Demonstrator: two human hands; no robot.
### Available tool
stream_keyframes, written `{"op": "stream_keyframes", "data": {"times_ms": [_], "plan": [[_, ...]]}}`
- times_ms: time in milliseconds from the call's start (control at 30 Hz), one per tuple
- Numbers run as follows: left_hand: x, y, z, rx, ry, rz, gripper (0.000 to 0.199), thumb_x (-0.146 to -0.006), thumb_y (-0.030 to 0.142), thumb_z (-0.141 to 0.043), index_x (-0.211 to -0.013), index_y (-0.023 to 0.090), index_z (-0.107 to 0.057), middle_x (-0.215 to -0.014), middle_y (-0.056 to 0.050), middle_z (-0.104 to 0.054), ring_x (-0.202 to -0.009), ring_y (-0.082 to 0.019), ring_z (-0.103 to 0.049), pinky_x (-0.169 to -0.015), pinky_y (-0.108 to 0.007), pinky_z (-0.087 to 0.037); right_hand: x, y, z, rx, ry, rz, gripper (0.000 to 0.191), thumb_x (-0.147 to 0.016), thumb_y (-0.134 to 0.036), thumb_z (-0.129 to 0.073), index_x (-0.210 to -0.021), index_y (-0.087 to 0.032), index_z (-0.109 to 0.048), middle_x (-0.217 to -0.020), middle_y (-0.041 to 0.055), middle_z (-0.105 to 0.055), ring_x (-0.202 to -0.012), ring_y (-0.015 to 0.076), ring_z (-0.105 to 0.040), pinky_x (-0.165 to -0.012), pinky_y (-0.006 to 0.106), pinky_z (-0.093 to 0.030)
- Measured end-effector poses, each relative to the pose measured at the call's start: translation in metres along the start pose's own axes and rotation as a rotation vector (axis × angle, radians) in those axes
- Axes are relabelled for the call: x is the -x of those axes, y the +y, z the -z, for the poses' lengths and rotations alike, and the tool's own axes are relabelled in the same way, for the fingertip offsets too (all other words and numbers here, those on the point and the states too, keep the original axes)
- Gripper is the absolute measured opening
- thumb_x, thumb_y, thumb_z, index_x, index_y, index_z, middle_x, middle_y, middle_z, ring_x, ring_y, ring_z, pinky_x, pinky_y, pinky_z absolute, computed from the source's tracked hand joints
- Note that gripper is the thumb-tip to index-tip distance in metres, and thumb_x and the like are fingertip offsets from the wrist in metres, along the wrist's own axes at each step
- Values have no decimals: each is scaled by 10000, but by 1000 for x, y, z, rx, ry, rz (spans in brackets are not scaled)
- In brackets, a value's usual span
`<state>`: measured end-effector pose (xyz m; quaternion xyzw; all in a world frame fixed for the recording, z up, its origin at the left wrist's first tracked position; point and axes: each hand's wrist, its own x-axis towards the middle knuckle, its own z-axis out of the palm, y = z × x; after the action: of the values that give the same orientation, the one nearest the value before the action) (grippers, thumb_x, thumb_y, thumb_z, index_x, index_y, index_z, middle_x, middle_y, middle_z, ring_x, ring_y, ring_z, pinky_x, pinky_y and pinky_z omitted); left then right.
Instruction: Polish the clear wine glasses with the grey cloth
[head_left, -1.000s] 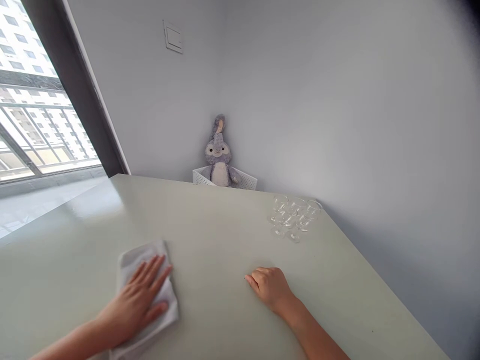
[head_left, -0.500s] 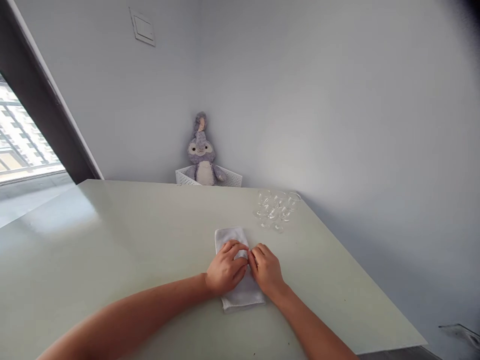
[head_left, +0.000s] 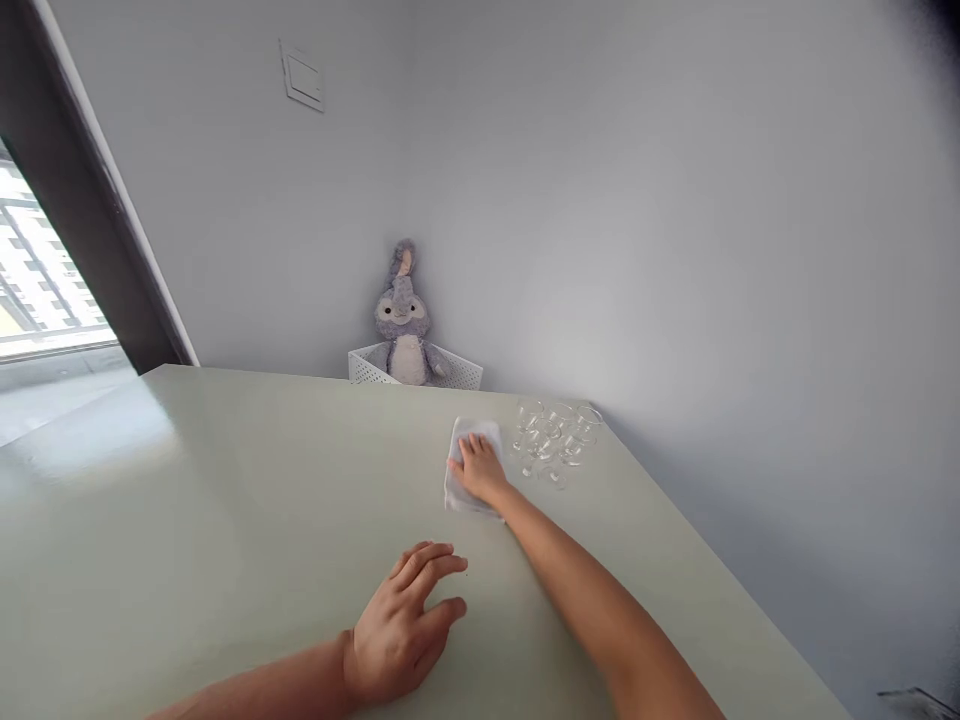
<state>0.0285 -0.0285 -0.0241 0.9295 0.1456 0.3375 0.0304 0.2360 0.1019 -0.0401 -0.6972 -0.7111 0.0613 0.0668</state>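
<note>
A white folded cloth (head_left: 459,492) lies flat on the pale table (head_left: 300,480), just left of a group of clear glasses (head_left: 551,440). My right hand (head_left: 480,467) rests palm down on the cloth with its fingers spread, partly covering it. Nearer to me and to the left, my left hand (head_left: 401,625) is at the table with fingers apart and slightly curled, holding nothing and not touching the cloth.
Behind the far table edge, a grey plush toy (head_left: 405,320) sits in a white perforated basket (head_left: 364,368). Grey walls meet in the corner there. The table's right edge runs beside the wall.
Both hands were together on the cloth. The cloth is now farther away and looks shorter, with my right hand flat on it. My left hand has left it and moved back toward me.
</note>
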Motion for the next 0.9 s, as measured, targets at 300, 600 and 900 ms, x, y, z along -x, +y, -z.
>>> {"op": "stream_keyframes", "data": {"times_ms": [300,600,900], "plan": [[-3,-6,-4,22,38,86,281,-728,18,-378,-837,190,-572,-1132,-104,-502,-1102,-256,-418,-810,-432,-432,-14,-11,5,-18,-34,77,552,-875,-452,-307,-1351,-176,-270,-1447,101,-167,-1319,266,-114,-1047,416,-110],[-6,-5,-3,29,5,33,287,-731,19,-402,-854,202,-585,-1166,-84,-495,-1121,-242,-412,-851,-399,-420,175,1,17,-167,-100,578,584,-856,-461,-378,-1369,-220,-236,-1462,26,-101,-1332,231,-41,-1082,405,-131],[-2,-6,-8,19,12,45,301,-712,-9,-385,-837,196,-566,-1133,-93,-494,-1089,-252,-429,-776,-391,-432,205,174,25,73,58,-185,545,-868,-430,-305,-1326,-137,-352,-1402,89,-292,-1302,239,-215,-1065,406,-191]]}}
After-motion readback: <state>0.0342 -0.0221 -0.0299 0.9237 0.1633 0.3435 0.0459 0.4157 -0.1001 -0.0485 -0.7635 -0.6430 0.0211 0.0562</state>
